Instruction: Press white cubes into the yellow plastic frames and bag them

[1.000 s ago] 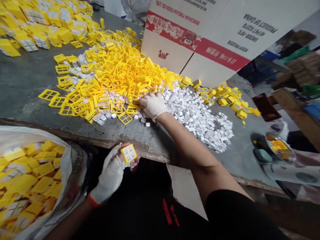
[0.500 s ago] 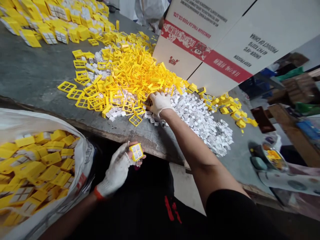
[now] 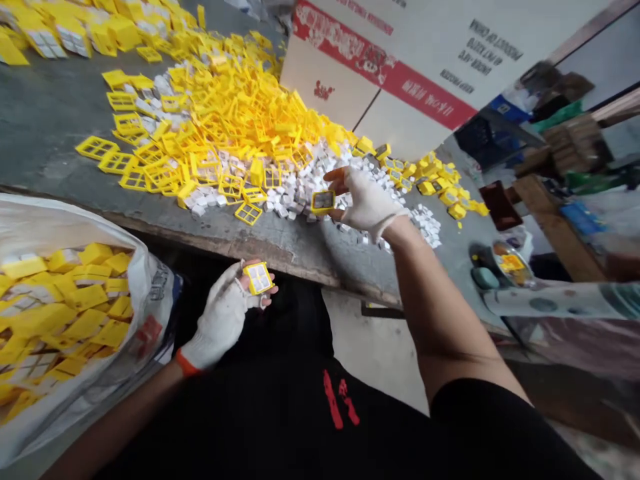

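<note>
My left hand (image 3: 220, 317), in a white fingerless glove, is closed around a small yellow plastic frame with white blocks (image 3: 259, 277) in its openings, just off the table's front edge. Over the table my right hand (image 3: 369, 203), gloved in the same way, grips a yellow-rimmed piece with a grey face (image 3: 323, 201) at its fingertips. Below and behind that hand spreads a pile of small white blocks (image 3: 307, 181). To its left lies a large heap of yellow window-like frames (image 3: 235, 110), with a few loose ones near the edge.
A white woven sack (image 3: 145, 293) of yellow-and-white pieces stands at lower left. On the grey table (image 3: 45, 127), a big carton (image 3: 350, 73) rises behind the heaps. More yellow pieces (image 3: 435, 177) lie right of it. A bowl (image 3: 513, 263) with yellow bits sits at the right end.
My right hand has come away from the yellow heap toward the right and now shows a grey-faced yellow piece. My left hand still holds its frame. The whole view has shifted.
</note>
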Available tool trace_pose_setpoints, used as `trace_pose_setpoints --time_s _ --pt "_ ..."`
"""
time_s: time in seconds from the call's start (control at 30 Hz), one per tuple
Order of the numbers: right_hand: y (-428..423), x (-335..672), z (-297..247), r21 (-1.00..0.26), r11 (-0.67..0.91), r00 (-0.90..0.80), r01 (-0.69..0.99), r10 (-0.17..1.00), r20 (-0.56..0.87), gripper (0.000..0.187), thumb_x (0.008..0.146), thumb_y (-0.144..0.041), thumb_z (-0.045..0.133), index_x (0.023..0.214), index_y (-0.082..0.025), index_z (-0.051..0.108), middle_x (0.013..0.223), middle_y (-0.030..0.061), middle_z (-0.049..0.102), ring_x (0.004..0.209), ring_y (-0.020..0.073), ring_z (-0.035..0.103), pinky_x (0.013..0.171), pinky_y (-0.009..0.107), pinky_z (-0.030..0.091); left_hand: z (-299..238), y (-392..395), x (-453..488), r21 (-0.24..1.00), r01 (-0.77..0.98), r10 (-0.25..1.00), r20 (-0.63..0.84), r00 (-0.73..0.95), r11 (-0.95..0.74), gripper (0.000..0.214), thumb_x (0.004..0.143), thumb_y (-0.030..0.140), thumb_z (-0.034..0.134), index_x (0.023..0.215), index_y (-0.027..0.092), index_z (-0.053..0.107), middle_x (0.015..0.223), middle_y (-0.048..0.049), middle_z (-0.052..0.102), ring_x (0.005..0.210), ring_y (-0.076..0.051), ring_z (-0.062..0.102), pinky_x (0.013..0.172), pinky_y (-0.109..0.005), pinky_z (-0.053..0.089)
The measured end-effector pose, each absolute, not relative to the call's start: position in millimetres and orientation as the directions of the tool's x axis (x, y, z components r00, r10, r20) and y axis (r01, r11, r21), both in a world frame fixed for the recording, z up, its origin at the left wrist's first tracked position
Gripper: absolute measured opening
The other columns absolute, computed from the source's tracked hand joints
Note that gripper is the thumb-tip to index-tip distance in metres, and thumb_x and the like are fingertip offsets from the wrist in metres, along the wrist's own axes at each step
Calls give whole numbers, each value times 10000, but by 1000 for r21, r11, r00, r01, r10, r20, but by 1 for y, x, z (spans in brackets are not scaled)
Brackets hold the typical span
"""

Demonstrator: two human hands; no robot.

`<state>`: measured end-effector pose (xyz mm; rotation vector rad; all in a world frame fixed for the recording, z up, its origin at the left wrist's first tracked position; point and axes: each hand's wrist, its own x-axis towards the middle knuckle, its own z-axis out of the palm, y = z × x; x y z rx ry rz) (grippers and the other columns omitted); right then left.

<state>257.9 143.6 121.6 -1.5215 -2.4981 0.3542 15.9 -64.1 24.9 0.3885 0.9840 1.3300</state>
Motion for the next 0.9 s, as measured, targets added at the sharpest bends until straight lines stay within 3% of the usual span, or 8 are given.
trace_pose_setpoints --time_s 0.17,0.23,0.3,0.4,0.47,0.6,0.7,0.9 --pt "91 270 108 22 521 -510 853 843 -173 646 801 -96 732 1436 -206 697 1347 191 782 1295 435 694 1144 653 454 30 -67 31 751 -598 931 -365 -21 281 615 712 560 1028 1124 198 748 972 -66 850 787 -270 830 646 -335 647" --pt "86 274 92 -123 571 -583 812 801 -137 609 831 -129 710 1434 -211 703 1412 161 768 1350 394 676 1164 600 475 32 -70 36 756 -589 931 -365 -19 284 649 678 569 1042 1118 196 745 982 -65 852 780 -270 829 642 -338 647" --pt "87 288 75 -412 540 -560 734 824 83 523 896 -205 678 1418 -223 706 1437 121 767 1333 321 696 1156 533 524 34 -73 37 757 -586 929 -369 -18 289 660 673 563 1041 1128 192 740 984 -77 857 786 -274 831 647 -340 647" --pt "87 318 56 -704 366 -219 609 930 294 352 994 -308 598 1304 -225 741 1249 83 829 1122 240 763 1032 462 612 35 -76 37 749 -587 922 -387 -11 308 657 687 563 1024 1140 187 731 975 -92 860 796 -275 832 650 -334 640" --pt "84 329 47 -700 282 -151 656 958 244 331 967 -308 647 1257 -201 766 1158 82 837 1056 247 769 995 472 627 35 -75 37 739 -592 917 -400 -2 321 644 696 562 1017 1133 191 723 972 -89 857 796 -276 830 648 -337 637" --pt "81 318 42 -363 381 -386 851 920 60 688 821 -262 858 1489 -183 711 1498 171 728 1362 385 676 1137 589 543 34 -69 41 706 -616 906 -422 33 351 543 762 493 982 1125 192 712 986 -93 844 805 -270 820 636 -332 623" --pt "77 300 47 -237 429 -446 872 895 -19 670 862 -285 865 1510 -204 712 1482 177 735 1349 407 678 1129 596 547 32 -68 44 678 -639 905 -419 70 363 422 851 438 914 1130 186 720 1050 -110 836 862 -274 817 629 -323 612" --pt "27 281 64 -526 692 -643 495 698 315 644 971 -595 815 1481 -210 736 1321 117 785 1175 312 747 1058 486 612 34 -71 44 663 -652 918 -371 143 369 454 883 456 907 1236 223 740 1122 -87 827 953 -274 817 666 -319 640"
